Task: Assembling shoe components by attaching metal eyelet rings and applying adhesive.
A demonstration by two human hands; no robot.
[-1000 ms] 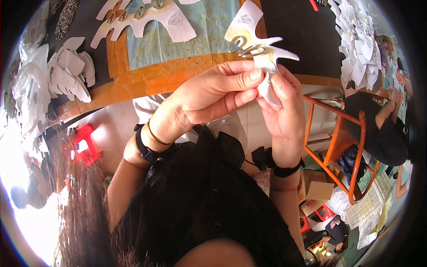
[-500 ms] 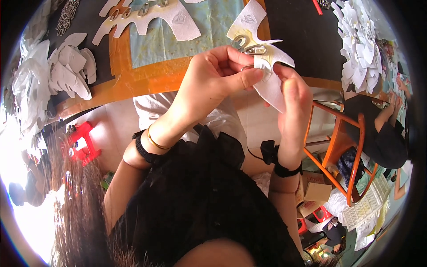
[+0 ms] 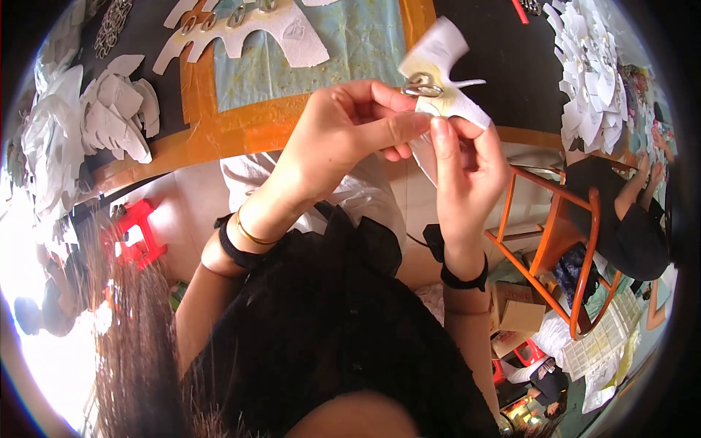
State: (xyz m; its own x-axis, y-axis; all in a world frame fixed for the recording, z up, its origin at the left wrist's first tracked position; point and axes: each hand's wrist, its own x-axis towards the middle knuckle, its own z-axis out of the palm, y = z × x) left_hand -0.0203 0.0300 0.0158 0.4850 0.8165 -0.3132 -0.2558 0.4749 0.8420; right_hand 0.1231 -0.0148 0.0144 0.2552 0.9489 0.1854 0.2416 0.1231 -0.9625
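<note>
Both my hands hold one white cut-out piece (image 3: 445, 77) in the air above the table's front edge. A metal ring (image 3: 422, 89) sits on the piece near my fingertips. My left hand (image 3: 347, 135) pinches the piece from the left, thumb and fingers closed on it. My right hand (image 3: 467, 164) grips its lower part from below. A long white piece with several metal rings (image 3: 252, 25) lies flat on the blue mat (image 3: 358, 44) beyond my hands.
A black table with an orange border (image 3: 226, 128) carries stacks of white cut-outs at the left (image 3: 117, 109) and at the right (image 3: 595, 73). An orange metal stool (image 3: 562, 233) stands at my right, a red stool (image 3: 139, 233) at my left. Another person (image 3: 628, 212) sits at the right.
My hands have lifted the white piece slightly and turned it, so its top now points up and to the left. My left thumb has slid further across it.
</note>
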